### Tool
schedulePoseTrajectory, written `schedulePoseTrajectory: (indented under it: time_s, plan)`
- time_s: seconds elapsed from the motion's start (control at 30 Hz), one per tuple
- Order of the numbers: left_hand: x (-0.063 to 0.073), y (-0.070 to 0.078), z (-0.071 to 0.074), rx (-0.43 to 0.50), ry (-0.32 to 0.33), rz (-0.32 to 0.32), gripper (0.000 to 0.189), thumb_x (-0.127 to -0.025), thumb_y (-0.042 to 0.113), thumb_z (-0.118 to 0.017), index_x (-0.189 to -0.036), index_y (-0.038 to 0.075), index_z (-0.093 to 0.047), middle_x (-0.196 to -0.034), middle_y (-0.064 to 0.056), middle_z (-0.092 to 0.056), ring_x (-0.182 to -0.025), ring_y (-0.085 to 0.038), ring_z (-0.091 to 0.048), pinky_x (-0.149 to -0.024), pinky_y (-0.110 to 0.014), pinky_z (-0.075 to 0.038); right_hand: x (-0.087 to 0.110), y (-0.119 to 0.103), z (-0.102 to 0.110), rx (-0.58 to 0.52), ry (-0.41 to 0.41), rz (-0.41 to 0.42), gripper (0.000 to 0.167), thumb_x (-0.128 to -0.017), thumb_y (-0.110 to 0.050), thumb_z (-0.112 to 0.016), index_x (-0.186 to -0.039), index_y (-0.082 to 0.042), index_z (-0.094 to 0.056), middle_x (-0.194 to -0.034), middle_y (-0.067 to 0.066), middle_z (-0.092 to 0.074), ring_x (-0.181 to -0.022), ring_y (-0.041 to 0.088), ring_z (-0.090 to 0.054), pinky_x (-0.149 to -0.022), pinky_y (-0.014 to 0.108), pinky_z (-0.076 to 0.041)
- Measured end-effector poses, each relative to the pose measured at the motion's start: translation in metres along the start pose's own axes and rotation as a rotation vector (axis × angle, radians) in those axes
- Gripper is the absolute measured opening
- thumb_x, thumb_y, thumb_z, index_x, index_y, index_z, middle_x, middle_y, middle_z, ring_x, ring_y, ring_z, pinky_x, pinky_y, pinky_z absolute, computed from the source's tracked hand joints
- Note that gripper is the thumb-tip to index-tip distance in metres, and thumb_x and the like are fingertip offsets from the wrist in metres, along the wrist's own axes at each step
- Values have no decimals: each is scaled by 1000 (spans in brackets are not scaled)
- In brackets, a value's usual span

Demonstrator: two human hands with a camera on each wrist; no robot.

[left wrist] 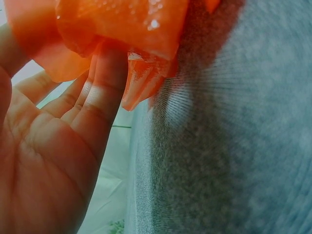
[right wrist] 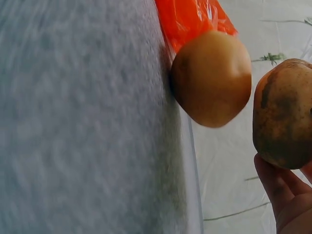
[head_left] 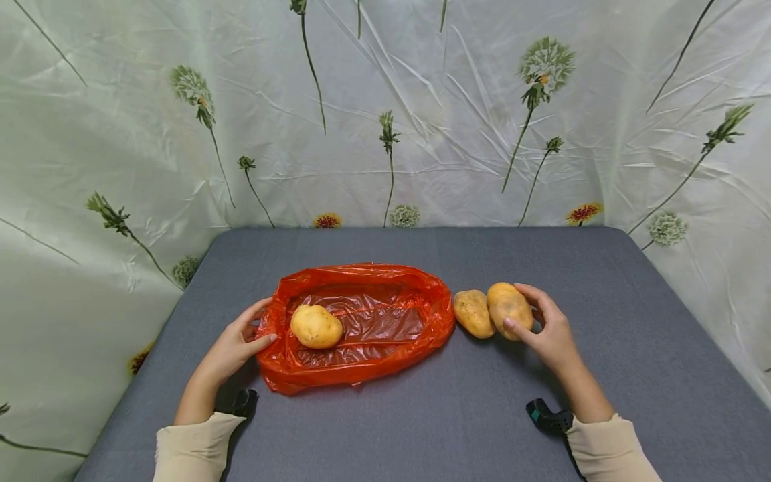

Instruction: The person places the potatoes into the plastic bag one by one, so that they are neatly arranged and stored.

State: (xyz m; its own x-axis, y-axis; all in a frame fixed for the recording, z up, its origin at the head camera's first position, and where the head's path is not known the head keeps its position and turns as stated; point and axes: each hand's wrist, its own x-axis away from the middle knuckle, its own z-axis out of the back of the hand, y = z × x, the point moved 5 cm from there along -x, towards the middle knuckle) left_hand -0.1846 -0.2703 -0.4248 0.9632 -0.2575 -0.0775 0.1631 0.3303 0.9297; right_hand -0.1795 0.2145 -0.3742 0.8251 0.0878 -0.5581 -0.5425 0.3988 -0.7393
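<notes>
A red plastic bag (head_left: 355,368) lies spread with its mouth facing up, and one potato (head_left: 316,327) sits inside at its left end. My left hand (head_left: 235,345) holds the bag's left rim between thumb and fingers; the left wrist view shows the film (left wrist: 122,24) over the fingertips. My right hand (head_left: 549,331) grips a second potato (head_left: 506,309), raised off the table in the right wrist view, where its dark-stained side (right wrist: 282,117) shows. Another potato (head_left: 473,313) rests on the table between the bag's right end and the held one.
The grey cloth-covered table (head_left: 409,435) spreads under everything. Behind it hangs a pale curtain (head_left: 446,167) printed with dandelions. Black straps with mounts (head_left: 549,416) are on both wrists, beside cream sleeves (head_left: 611,452).
</notes>
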Motion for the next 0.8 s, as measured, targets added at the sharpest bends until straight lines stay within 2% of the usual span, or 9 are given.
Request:
schedulePoseTrajectory:
  time_s: [0.3, 0.57, 0.8]
  plan:
    - [0, 0, 1, -22, 6, 7, 65, -85, 4, -61, -139, 4, -25, -124, -26, -38, -84, -14, -57, -66, -28, -50, -2, -9, -9, -33, -42, 57, 59, -61, 21, -66, -116, 17, -45, -111, 31, -47, -102, 6, -46, -81, 13, -38]
    - [0, -2, 1, -6, -4, -32, 64, -84, 0, -60, -138, 0, -25, -122, -29, -38, -85, -11, -58, -66, -28, -50, -5, -15, -19, -45, -80, 108, 62, -59, 21, -68, -116, 17, -45, -113, 32, -47, -105, 6, -46, -82, 14, -39]
    - [-1, -3, 1, 5, -11, -28, 64, -84, 0, -60, -138, 0, -25, -121, -29, -38, -85, -11, -58, -66, -28, -50, -8, -18, -26, -40, -92, 112, 63, -59, 20, -69, -117, 15, -46, -116, 28, -48, -106, 5, -46, -83, 15, -39]
